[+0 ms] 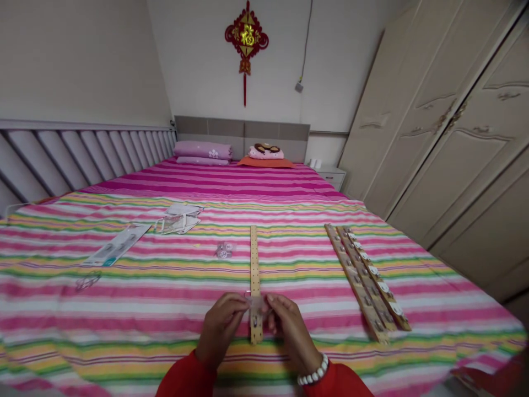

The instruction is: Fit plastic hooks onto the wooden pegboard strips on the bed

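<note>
A narrow wooden strip with rows of small holes [254, 253] lies lengthwise on the striped bedspread in front of me. Over its near part, my left hand [220, 325] and my right hand [289, 325] pinch a small piece of clear plastic [257, 304] from either side. What the plastic contains is too blurred to tell. A small metallic item [255, 321] sits on the strip just below it. Beyond my left hand, small clear packets with round white pieces [224, 251] rest on the cloth.
Several wooden strips carrying small items [359, 275] lie on the right. To the left are a long flat package [117, 245], a pile of clear bags [179, 219] and thin loops [88, 280]. Pillows [202, 151] stand by the headboard; a wardrobe [446, 121] borders the right.
</note>
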Demonstrator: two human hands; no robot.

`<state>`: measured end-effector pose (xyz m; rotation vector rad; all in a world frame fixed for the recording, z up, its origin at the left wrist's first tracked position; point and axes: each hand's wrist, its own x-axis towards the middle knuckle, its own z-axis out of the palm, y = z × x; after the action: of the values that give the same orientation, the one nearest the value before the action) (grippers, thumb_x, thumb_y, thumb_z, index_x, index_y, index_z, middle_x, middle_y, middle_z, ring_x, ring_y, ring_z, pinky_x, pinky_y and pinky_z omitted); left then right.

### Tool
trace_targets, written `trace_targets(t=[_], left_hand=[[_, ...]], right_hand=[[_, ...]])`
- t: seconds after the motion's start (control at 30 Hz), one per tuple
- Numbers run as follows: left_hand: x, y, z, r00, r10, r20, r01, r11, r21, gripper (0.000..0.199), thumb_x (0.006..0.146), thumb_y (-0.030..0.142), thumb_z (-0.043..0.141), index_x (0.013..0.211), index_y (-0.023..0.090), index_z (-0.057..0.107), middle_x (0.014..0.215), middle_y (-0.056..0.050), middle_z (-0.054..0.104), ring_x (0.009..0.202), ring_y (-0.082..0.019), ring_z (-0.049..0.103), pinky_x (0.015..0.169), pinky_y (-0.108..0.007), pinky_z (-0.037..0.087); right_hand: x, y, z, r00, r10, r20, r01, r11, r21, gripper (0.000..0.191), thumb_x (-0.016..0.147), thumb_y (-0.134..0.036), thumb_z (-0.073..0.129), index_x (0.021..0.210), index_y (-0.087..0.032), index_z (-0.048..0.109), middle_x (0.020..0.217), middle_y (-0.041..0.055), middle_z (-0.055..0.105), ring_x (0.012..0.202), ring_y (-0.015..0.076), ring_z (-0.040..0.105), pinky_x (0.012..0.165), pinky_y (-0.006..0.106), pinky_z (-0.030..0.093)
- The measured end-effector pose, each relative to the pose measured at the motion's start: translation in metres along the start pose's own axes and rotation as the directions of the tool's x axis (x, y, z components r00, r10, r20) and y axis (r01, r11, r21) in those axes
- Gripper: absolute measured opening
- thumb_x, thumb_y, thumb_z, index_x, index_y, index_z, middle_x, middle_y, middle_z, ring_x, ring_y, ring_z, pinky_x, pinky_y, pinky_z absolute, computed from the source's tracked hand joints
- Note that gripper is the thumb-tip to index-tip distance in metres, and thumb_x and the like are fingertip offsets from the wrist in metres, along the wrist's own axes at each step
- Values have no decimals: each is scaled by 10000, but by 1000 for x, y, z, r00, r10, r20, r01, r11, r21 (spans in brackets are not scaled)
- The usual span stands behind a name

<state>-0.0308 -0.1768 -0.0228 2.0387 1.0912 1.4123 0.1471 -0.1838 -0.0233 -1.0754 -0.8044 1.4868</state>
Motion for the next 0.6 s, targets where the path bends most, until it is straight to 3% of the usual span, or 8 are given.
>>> trace_targets(t=[0.17,0.33,0.47,0.6], left_hand=[[2,5,0,995,-54,80,59,996,-63,166,823,229,550,774,222,709,841,-77,691,836,-184,644,753,-298,525],[5,2,10,961,-276,33,277,939,-203,122,750,278,615,710,198,697,879,-84,690,860,-198,648,755,-300,530],[9,-1,19,838,-543,56,515,754,-408,275,633,349,725,839,170,686,878,-74,704,847,-204,658,757,-304,537],[14,-2,25,681,-703,206,672,489,-556,479,538,433,792,894,142,657,803,-60,705,699,-160,656,667,-278,531]], right_hand=[[-2,1,-4,1000,21,18,-22,997,73,313,600,-404,801,656,-134,652,375,-54,503,349,50,381,383,184,264],[-4,1,-4,989,140,54,-147,973,179,255,513,-246,836,649,-132,653,478,-7,608,425,76,513,420,172,368],[0,2,-4,982,182,42,-186,956,228,245,498,-187,832,659,-134,655,547,11,651,482,96,586,477,184,454],[8,4,-4,984,179,-10,-170,949,266,285,468,-153,832,707,-132,677,586,12,671,504,98,606,531,197,500]])
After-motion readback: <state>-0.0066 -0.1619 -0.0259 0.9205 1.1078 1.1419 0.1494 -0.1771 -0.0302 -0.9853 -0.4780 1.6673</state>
